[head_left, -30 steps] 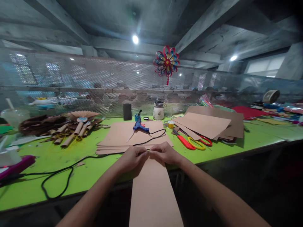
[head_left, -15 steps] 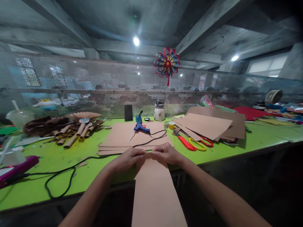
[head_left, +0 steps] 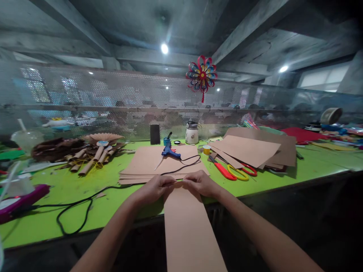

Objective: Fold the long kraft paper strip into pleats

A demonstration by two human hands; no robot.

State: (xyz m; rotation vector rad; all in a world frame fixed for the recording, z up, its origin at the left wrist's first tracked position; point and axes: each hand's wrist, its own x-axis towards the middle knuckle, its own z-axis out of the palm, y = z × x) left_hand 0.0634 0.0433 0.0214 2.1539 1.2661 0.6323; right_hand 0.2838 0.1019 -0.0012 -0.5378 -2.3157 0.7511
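Note:
A long strip of brown paper [head_left: 190, 230] runs from the green table [head_left: 68, 185] edge down toward me. My left hand [head_left: 154, 189] and my right hand [head_left: 200, 183] both pinch its far end, fingertips close together, pressing a narrow fold. Just beyond my hands lies a stack of brown paper sheets [head_left: 153, 162] with a blue glue gun [head_left: 169, 151] on top; its black cord [head_left: 85, 206] loops across the table to the left.
Red and yellow scissors [head_left: 231, 172] lie right of the stack, by more brown sheets [head_left: 252, 149]. Rolled paper tubes and folded fans [head_left: 90, 155] sit at left. A jar [head_left: 191, 133] and black box [head_left: 154, 133] stand by the mesh screen [head_left: 113, 98]. A paper flower [head_left: 202, 74] hangs above.
My hands keep pinching the strip's end and have edged slightly farther along it; the view has shifted a little. Nothing else has moved.

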